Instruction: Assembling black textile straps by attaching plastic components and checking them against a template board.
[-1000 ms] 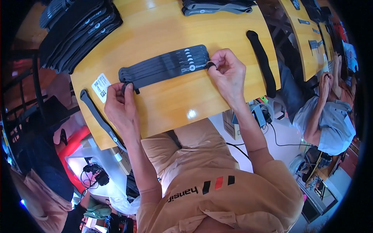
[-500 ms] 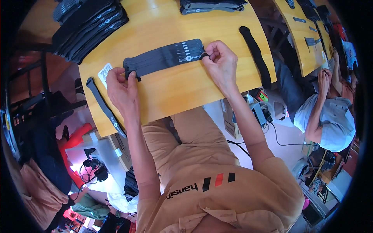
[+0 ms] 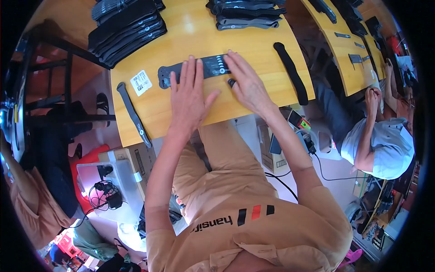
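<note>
A fanned set of dark hook-and-loop storage straps point(image 3: 209, 66) lies flat on the yellow wooden table point(image 3: 190, 41), overlapping lengthwise with white printing near the right end. My left hand point(image 3: 189, 97) rests on its left half, palm down, fingers stretched out and thumb apart. My right hand point(image 3: 250, 86) presses its extended fingers on the right end, partly covering it. A small black band point(image 3: 231, 83) shows at one of my right fingers. Single black straps lie at either side: a narrow one point(image 3: 132, 113) at left, a wider one point(image 3: 291, 72) at right.
A white printed label point(image 3: 141, 82) lies left of the straps. Stacks of dark straps stand at the back left point(image 3: 129, 36) and back middle point(image 3: 247, 16). Another table point(image 3: 335, 50) is at the right, with a person in a light shirt point(image 3: 378, 147) beside it.
Both hands have gone from pinching the strap set's ends, held a little up, to lying flat on it. The left hand moved inward to the right. The view shifted slightly.
</note>
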The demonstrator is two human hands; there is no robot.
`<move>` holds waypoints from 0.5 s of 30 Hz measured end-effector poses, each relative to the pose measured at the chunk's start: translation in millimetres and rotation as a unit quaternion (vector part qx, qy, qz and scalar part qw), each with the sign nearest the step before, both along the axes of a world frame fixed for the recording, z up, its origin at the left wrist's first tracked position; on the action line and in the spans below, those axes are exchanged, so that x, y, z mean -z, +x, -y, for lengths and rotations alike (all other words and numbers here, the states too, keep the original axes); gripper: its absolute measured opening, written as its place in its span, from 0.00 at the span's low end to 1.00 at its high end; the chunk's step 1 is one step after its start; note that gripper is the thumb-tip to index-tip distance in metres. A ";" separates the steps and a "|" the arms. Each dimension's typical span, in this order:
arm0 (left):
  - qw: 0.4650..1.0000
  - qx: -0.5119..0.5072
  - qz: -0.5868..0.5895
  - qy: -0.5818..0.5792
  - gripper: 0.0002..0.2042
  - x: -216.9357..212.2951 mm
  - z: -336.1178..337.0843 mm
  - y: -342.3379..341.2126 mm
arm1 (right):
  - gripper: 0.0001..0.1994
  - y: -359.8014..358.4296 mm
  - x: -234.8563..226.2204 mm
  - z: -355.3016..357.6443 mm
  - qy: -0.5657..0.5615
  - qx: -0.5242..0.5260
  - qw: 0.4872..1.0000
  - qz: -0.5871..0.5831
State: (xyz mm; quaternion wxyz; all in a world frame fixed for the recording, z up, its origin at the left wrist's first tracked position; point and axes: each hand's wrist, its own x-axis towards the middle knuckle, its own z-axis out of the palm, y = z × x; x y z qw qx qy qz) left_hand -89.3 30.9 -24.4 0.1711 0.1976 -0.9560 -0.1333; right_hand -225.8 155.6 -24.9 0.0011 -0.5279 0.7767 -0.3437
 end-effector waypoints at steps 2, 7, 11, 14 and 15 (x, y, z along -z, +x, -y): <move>0.999 0.035 0.022 -0.008 0.38 8.0 1.2 -4.4 | 0.31 3.0 5.0 -1.2 0.084 -0.035 0.994 -0.062; 0.998 0.044 0.037 -0.028 0.38 14.3 0.2 -7.7 | 0.33 1.9 6.3 -6.0 0.160 -0.043 0.977 -0.130; 0.998 0.035 0.043 -0.036 0.38 16.9 3.4 -4.0 | 0.34 0.9 8.5 -3.5 0.175 -0.055 0.973 -0.141; 0.998 0.041 0.038 -0.037 0.37 19.5 5.2 -3.3 | 0.35 2.6 7.3 -3.7 0.183 -0.049 0.976 -0.111; 0.998 0.028 0.041 -0.041 0.37 20.4 4.8 -4.3 | 0.35 2.4 7.5 -5.5 0.176 -0.061 0.976 -0.111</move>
